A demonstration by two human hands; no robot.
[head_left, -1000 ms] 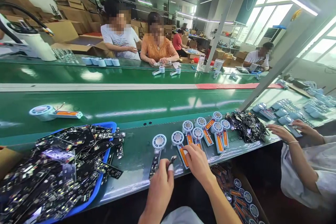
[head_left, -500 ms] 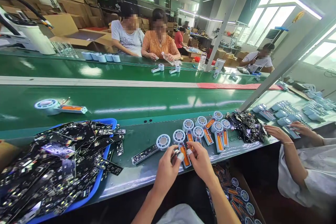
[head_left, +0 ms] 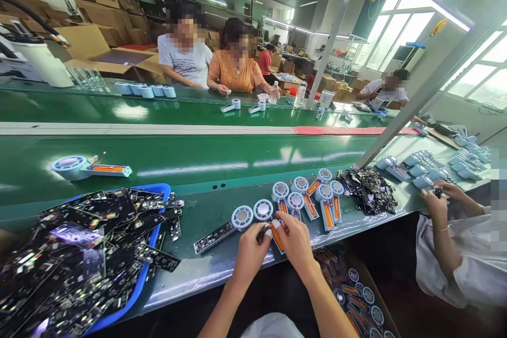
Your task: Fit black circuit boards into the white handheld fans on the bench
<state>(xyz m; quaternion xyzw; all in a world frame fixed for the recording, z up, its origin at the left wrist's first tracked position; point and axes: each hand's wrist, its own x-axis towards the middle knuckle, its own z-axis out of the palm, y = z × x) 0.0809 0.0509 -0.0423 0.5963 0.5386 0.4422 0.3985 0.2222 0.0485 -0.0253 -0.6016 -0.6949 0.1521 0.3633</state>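
My left hand (head_left: 252,250) is closed on a small black circuit board (head_left: 262,233), mostly hidden by the fingers. Close against it, my right hand (head_left: 295,240) has its thumb and fingers pinched together; what they hold is too small to make out. Under both hands lies a light-blue unit with a round head (head_left: 263,210) and an orange-lined handle (head_left: 277,237), its handle partly covered. To its left rests another unit (head_left: 242,217) with a circuit board in its handle. Several more light-blue units (head_left: 295,200) with orange-lined handles lie to the right.
A blue tray (head_left: 137,296) heaped with circuit boards stands at left. A pile of boards (head_left: 370,193) lies right, near a co-worker's hands (head_left: 438,200). One unit (head_left: 71,168) lies on the green belt (head_left: 190,153). Below the bench is a box of units (head_left: 368,296). A slanted post (head_left: 412,103) rises right.
My hands have drawn closer together over the unit, and more of the dark board shows in my left fingers. The co-worker's hands at right have come together. The view has shifted slightly.
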